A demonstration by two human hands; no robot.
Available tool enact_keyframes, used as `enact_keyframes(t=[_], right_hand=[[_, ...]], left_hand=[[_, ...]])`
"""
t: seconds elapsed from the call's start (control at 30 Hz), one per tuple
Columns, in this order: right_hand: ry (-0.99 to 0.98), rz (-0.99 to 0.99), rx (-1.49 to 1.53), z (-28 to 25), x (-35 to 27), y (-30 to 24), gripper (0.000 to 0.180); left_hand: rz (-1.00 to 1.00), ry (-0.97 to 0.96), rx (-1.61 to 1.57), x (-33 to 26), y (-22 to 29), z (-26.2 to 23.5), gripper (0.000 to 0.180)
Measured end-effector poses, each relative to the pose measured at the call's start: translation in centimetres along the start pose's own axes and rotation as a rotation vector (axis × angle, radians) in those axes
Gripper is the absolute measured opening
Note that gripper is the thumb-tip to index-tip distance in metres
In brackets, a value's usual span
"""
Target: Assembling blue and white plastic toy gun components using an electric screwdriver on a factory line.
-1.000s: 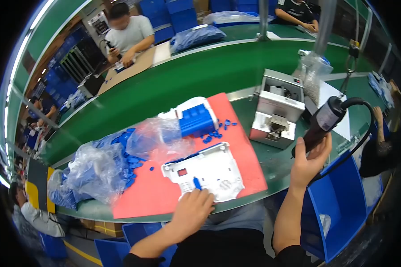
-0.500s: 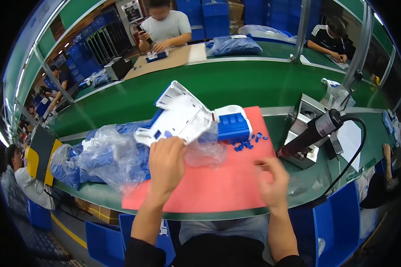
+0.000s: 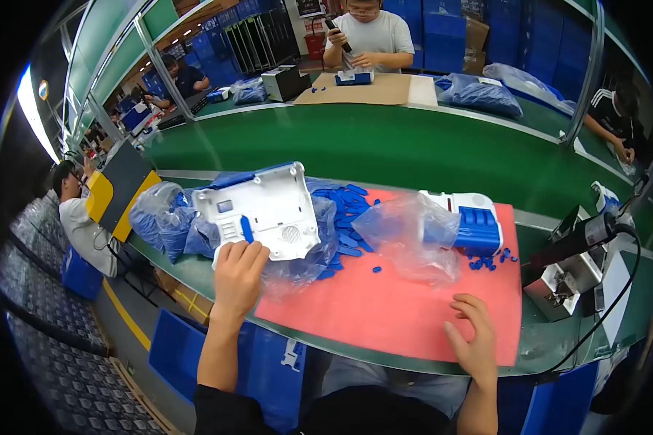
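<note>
My left hand (image 3: pixel 237 274) grips the near edge of a white plastic housing panel (image 3: pixel 260 210) with a small blue button, holding it raised over a clear bag of blue plastic parts (image 3: pixel 196 217) at the left of the bench. My right hand (image 3: pixel 475 342) rests open, fingers spread, on the near right part of the red mat (image 3: pixel 392 304) and holds nothing. A crumpled clear bag (image 3: pixel 406 232) lies mid-mat next to a white and blue plastic unit (image 3: pixel 475 221). Several small blue parts (image 3: pixel 348 203) are scattered on the mat.
A hanging electric screwdriver (image 3: pixel 580 239) and a grey metal fixture (image 3: pixel 562 279) stand at the right. A green conveyor (image 3: pixel 384 145) runs behind the mat. Other people work at benches behind and to the left. Blue bins (image 3: pixel 268 362) sit under the bench edge.
My left hand has carried the white panel from above the mat's middle out to the left, over the bag of blue parts. My right hand stays on the mat's near right.
</note>
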State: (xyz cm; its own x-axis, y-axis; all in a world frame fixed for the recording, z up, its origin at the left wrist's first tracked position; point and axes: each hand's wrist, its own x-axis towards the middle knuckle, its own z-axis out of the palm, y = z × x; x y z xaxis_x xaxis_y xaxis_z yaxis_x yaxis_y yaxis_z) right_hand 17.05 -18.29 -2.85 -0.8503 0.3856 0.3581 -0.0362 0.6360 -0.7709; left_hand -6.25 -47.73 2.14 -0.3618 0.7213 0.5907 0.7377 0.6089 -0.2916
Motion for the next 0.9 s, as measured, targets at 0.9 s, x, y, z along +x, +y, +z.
enact_keyframes(t=[0.9], right_hand=[[0.572,-0.012,-0.200,-2.6,-8.4,6.5,0.010]], left_hand=[[-0.415,0.196,-0.434,24.6,-9.6,4.2,0.031]])
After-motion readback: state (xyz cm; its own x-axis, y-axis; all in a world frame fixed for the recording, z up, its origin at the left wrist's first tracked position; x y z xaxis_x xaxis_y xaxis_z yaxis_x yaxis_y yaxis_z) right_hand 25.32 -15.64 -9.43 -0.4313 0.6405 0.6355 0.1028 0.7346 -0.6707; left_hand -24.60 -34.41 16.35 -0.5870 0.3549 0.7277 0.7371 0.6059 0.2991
